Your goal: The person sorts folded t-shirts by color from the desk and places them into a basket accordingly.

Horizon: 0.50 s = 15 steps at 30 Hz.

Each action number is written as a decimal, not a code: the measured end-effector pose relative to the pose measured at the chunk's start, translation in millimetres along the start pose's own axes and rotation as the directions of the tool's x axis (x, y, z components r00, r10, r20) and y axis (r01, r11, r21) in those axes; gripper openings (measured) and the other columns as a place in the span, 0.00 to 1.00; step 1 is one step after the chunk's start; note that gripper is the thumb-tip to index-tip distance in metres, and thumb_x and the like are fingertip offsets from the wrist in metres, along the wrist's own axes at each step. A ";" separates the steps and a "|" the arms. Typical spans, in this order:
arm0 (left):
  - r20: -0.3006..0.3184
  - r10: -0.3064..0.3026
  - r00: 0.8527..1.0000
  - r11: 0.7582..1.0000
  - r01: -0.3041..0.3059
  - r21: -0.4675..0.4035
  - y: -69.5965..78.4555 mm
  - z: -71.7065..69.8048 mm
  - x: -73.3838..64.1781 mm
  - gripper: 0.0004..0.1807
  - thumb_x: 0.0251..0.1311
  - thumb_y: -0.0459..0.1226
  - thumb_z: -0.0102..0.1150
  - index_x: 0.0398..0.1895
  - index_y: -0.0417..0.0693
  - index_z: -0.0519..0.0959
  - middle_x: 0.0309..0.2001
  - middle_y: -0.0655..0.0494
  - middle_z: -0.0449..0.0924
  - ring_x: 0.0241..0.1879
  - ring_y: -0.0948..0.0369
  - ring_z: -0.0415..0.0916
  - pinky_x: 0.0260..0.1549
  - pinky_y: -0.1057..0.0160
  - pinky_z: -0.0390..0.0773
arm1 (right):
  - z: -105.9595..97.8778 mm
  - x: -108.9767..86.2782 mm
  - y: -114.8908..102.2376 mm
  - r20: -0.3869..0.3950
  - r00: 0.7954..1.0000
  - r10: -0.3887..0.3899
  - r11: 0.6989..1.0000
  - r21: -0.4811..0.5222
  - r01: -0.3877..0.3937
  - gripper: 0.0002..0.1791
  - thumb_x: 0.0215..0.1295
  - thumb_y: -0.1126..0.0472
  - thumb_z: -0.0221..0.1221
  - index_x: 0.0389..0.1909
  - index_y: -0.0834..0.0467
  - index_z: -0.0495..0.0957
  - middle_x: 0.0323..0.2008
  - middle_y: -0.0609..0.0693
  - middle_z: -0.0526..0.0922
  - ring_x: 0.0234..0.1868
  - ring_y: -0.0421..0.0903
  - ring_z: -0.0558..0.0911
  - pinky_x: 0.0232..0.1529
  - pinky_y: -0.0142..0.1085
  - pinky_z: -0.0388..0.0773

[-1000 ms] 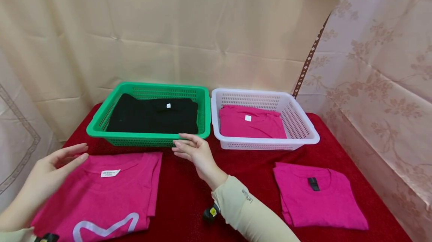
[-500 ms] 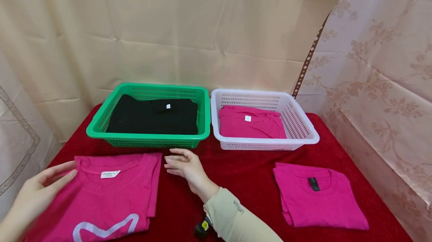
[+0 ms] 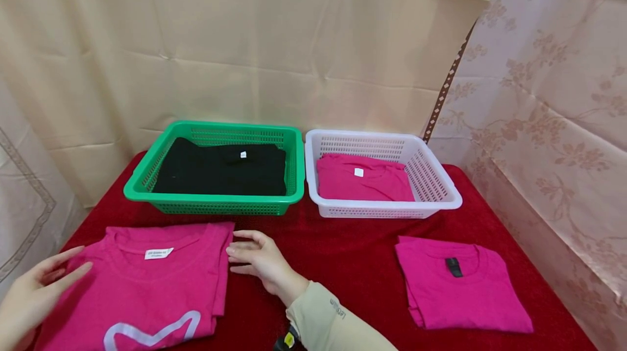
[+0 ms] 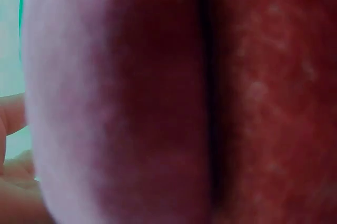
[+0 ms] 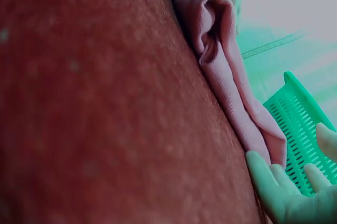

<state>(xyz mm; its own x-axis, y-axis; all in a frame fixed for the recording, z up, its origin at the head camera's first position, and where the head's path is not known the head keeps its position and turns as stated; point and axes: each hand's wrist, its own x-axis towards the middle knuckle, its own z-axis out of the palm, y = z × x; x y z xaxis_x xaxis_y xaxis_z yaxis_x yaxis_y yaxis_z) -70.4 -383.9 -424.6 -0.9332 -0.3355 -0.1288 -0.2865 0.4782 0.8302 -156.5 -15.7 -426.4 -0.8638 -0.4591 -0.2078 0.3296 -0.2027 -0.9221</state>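
A folded pink T-shirt (image 3: pixel 147 285) with a white neck label and a pale outline print lies at the front left. Over its left side is my left hand (image 3: pixel 36 296), thumb and fingers apart and loosely bent. My right hand (image 3: pixel 266 264) is at the shirt's upper right edge, fingers loosely extended. In the right wrist view, the fingertips (image 5: pixel 258 163) are right at the shirt's layered side (image 5: pixel 231 84). The left wrist view is mostly filled by blurred pink cloth (image 4: pixel 116 103), with part of the hand (image 4: pixel 18 197) at its left edge.
Behind stand a green basket (image 3: pixel 210 197) with black folded clothing (image 3: pixel 220 171) and a white basket (image 3: pixel 392 205) with a pink folded garment (image 3: pixel 364 182). Another folded pink T-shirt (image 3: pixel 465 291) with a black label lies front right. Red cloth (image 3: pixel 338 264) covers the table; curtains hang around.
My right hand has come down and left from the green basket's front to the shirt's right edge. My left hand has moved down and left over the shirt's left side.
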 end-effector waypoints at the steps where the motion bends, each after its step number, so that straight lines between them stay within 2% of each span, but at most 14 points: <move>1: 0.012 0.002 1.000 1.000 -0.002 -0.003 -2.3 0.1 0.7 0.26 0.68 0.49 0.58 0.58 0.94 0.61 0.37 1.00 0.57 0.32 0.94 0.60 0.27 0.80 0.73 | 0.4 -0.1 0.4 0.002 1.000 0.016 1.000 0.007 -0.016 0.24 0.66 0.68 0.60 0.63 0.63 0.71 0.53 0.61 0.82 0.44 0.47 0.85 0.52 0.51 0.82; 3: 0.026 0.011 1.000 1.000 -0.011 -0.005 -6.0 0.6 2.2 0.26 0.68 0.49 0.58 0.59 0.93 0.59 0.37 1.02 0.55 0.33 0.95 0.60 0.27 0.81 0.73 | 1.6 -0.5 1.1 0.002 0.999 0.042 0.999 0.025 -0.042 0.24 0.66 0.68 0.60 0.63 0.62 0.71 0.53 0.60 0.80 0.43 0.47 0.85 0.52 0.52 0.82; 5: 0.042 0.012 0.999 1.000 -0.011 -0.007 -8.7 0.7 3.4 0.27 0.69 0.49 0.57 0.60 0.92 0.56 0.40 0.99 0.55 0.33 0.96 0.59 0.28 0.82 0.72 | 3.4 -1.7 1.5 -0.002 0.998 0.059 0.997 0.046 -0.059 0.24 0.66 0.69 0.61 0.63 0.61 0.71 0.55 0.60 0.78 0.45 0.48 0.84 0.51 0.54 0.82; 7: 0.043 -0.003 0.999 1.000 0.002 0.016 -8.6 0.7 4.3 0.27 0.69 0.49 0.56 0.59 0.92 0.53 0.43 0.93 0.57 0.33 0.95 0.58 0.28 0.82 0.71 | 5.4 -3.0 1.6 -0.005 0.997 0.076 0.995 0.064 -0.076 0.25 0.65 0.69 0.61 0.63 0.60 0.70 0.56 0.60 0.76 0.46 0.49 0.84 0.50 0.54 0.82; 8: 0.048 -0.011 0.999 1.000 0.010 0.019 -7.9 0.6 4.6 0.29 0.70 0.49 0.56 0.62 0.90 0.52 0.46 0.85 0.65 0.33 0.95 0.58 0.28 0.81 0.71 | 6.4 -3.6 1.8 -0.001 0.997 0.082 0.994 0.067 -0.082 0.25 0.65 0.69 0.61 0.63 0.59 0.70 0.57 0.59 0.75 0.46 0.49 0.83 0.50 0.55 0.82; 9: 0.057 -0.037 0.998 0.999 0.035 0.028 -6.5 0.1 5.1 0.31 0.70 0.50 0.55 0.68 0.85 0.51 0.52 0.73 0.69 0.33 0.93 0.58 0.28 0.81 0.71 | 7.4 -4.3 1.8 0.005 0.996 0.089 0.994 0.066 -0.090 0.26 0.65 0.68 0.61 0.64 0.59 0.69 0.58 0.59 0.74 0.46 0.50 0.83 0.49 0.55 0.82; 10: 0.068 -0.061 0.996 0.997 0.058 0.047 -4.5 -0.2 5.8 0.35 0.70 0.51 0.54 0.74 0.76 0.48 0.58 0.58 0.68 0.36 0.87 0.64 0.27 0.80 0.71 | 8.3 -4.7 1.7 0.016 0.995 0.096 0.993 0.062 -0.097 0.26 0.65 0.68 0.61 0.64 0.57 0.69 0.58 0.58 0.73 0.46 0.50 0.83 0.49 0.56 0.82; 11: 0.084 -0.083 0.993 0.995 0.077 0.068 -3.0 -1.0 6.8 0.40 0.70 0.52 0.53 0.78 0.65 0.45 0.62 0.44 0.65 0.35 0.86 0.63 0.27 0.78 0.72 | 9.1 -5.0 1.5 0.033 0.994 0.104 0.993 0.052 -0.105 0.26 0.66 0.68 0.61 0.64 0.56 0.69 0.58 0.58 0.73 0.46 0.49 0.83 0.49 0.56 0.82; 12: 0.101 -0.110 0.989 0.991 0.101 0.084 -1.0 -1.6 7.9 0.45 0.70 0.53 0.52 0.80 0.52 0.41 0.64 0.32 0.60 0.38 0.78 0.68 0.27 0.77 0.73 | 9.7 -5.1 1.3 0.057 0.992 0.113 0.993 0.036 -0.115 0.26 0.66 0.68 0.61 0.64 0.55 0.69 0.57 0.57 0.73 0.46 0.49 0.82 0.50 0.56 0.82; 13: 0.130 -0.128 0.983 0.989 0.117 0.088 0.5 -2.7 9.0 0.49 0.71 0.53 0.51 0.79 0.39 0.35 0.65 0.26 0.55 0.38 0.75 0.69 0.27 0.75 0.74 | 10.4 -4.9 1.2 0.088 0.989 0.122 0.992 0.013 -0.124 0.26 0.66 0.68 0.60 0.64 0.55 0.69 0.57 0.57 0.73 0.45 0.48 0.82 0.51 0.55 0.82; 14: 0.156 -0.139 0.978 0.987 0.124 0.097 2.8 -3.6 10.0 0.53 0.71 0.53 0.50 0.76 0.30 0.30 0.65 0.18 0.46 0.37 0.74 0.70 0.27 0.74 0.75 | 11.2 -4.7 0.8 0.121 0.984 0.131 0.991 -0.013 -0.130 0.26 0.66 0.68 0.60 0.65 0.54 0.69 0.56 0.56 0.74 0.45 0.47 0.82 0.52 0.54 0.82; 15: 0.186 -0.155 0.970 0.985 0.137 0.107 4.2 -4.7 11.3 0.55 0.71 0.54 0.49 0.73 0.25 0.26 0.65 0.17 0.44 0.37 0.72 0.71 0.28 0.72 0.77 | 11.9 -4.5 0.2 0.154 0.978 0.141 0.990 -0.040 -0.136 0.26 0.67 0.68 0.60 0.65 0.54 0.70 0.55 0.56 0.75 0.45 0.46 0.82 0.53 0.53 0.82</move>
<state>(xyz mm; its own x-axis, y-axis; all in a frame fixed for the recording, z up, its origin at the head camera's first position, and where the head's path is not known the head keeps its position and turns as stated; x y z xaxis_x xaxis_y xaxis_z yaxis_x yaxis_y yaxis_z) -81.1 -389.6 -420.0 -0.9015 -0.2490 -0.3541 -0.4329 0.5118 0.7421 -148.0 -24.0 -421.8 -0.7394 -0.6110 -0.2829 0.4289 -0.1035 -0.8974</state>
